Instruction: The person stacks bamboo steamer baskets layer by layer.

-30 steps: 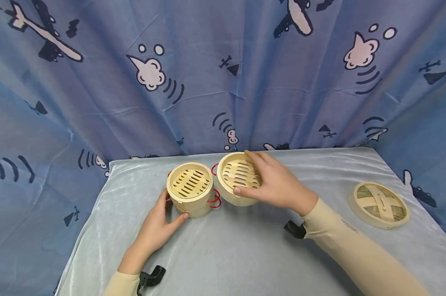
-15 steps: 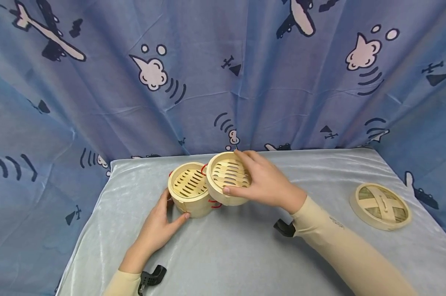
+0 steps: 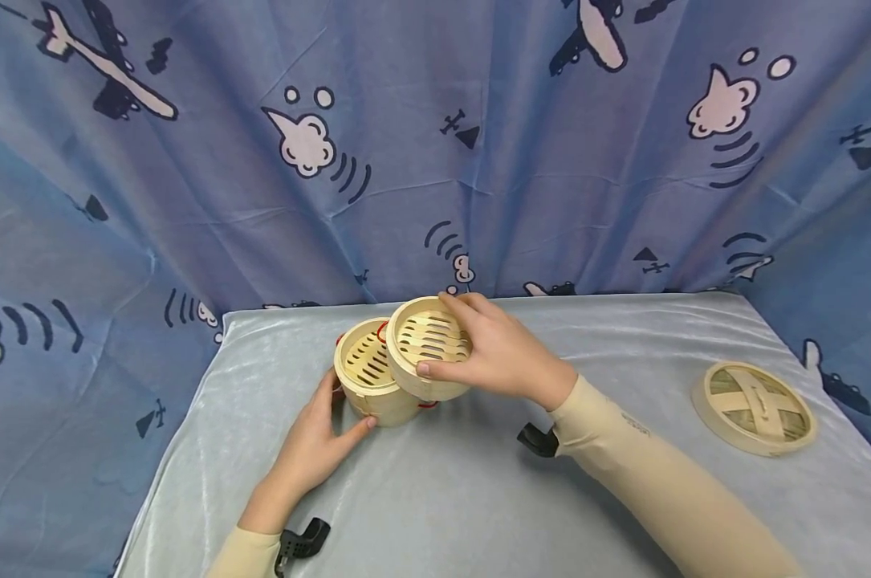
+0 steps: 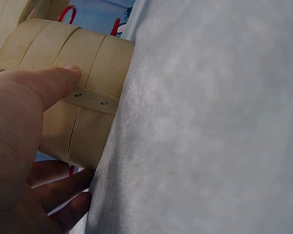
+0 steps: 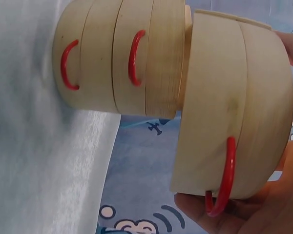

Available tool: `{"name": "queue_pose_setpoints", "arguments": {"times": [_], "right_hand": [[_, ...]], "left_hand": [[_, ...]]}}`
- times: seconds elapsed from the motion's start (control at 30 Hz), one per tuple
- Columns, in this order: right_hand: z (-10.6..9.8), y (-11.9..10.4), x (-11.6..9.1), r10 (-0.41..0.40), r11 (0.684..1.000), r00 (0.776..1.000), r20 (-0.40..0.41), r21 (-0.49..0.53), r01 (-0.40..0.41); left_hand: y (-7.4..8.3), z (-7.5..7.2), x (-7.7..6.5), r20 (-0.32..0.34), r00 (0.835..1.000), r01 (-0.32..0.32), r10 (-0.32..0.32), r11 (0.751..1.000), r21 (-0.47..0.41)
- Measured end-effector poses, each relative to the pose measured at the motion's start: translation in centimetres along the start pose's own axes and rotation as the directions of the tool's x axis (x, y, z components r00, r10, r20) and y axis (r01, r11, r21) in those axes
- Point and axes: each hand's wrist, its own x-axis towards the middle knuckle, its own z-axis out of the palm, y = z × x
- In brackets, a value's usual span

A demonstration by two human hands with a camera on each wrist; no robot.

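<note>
My left hand (image 3: pixel 308 457) holds the near left side of a stack of two round bamboo steamer baskets (image 3: pixel 383 408) on the cloth, its thumb along the wall in the left wrist view. Slats show inside the top tier. My right hand (image 3: pixel 503 353) grips another bamboo steamer basket (image 5: pixel 217 87) by its right rim. This basket hangs slightly tilted over the right part of the stack, hiding some of its opening; whether the two touch, I cannot tell. Red loop handles (image 5: pixel 136 57) stick out from the tiers.
A round bamboo steamer lid (image 3: pixel 755 408) with a crossed band and small handle lies at the table's right side. Grey velvety cloth (image 3: pixel 435 498) covers the table. Behind its back edge hangs a blue curtain (image 3: pixel 406 160) with airplane prints.
My right hand has carried its steamer basket leftward, from beside the stack to partly over it. The left hand keeps its hold on the stack. The head view has shifted slightly.
</note>
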Motion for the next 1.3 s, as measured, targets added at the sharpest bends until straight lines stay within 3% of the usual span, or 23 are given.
{"name": "queue_pose_setpoints", "arguments": {"times": [0.9, 1.3], "right_hand": [[2.1, -2.8, 3.1, -0.037, 0.999, 0.999, 0.004, 0.023, 0.037], [3.3, -4.4, 4.5, -0.036, 0.999, 0.999, 0.008, -0.022, 0.036]], "left_hand": [[-0.2, 0.0, 0.1, -0.013, 1.0, -0.013, 0.013, 1.0, 0.016], [-0.2, 0.0, 0.1, -0.007, 1.0, 0.003, -0.003, 1.0, 0.004]]}}
